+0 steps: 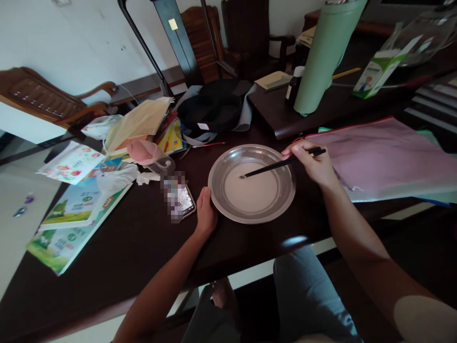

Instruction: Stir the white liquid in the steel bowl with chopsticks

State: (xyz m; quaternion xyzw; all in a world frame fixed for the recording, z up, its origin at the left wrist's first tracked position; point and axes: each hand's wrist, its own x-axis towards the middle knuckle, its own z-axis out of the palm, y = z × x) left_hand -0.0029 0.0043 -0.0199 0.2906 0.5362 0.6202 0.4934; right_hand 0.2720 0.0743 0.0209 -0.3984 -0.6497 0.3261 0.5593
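Observation:
A round metal basin [216, 202] sits on the dark table, with a cloudy whitish liquid [250, 193] in it. At the basin's left rim is my left hand [206, 214], its fingers close together and holding the side. My right hand [312, 162] is closed around a pair of black chopsticks [273, 166] above the right rim. The chopsticks slant down to the left, and their tips reach the liquid near the middle of the basin. A small dark spot shows at the tips; I cannot make out what it is.
Left of the basin lie a lit phone [186, 201], a pink-topped clear cup [144, 152] and booklets [67, 209]. Behind are a black round cushion-like item [210, 107] and a tall green flask [324, 57]. A pink zip pouch [385, 152] lies at right.

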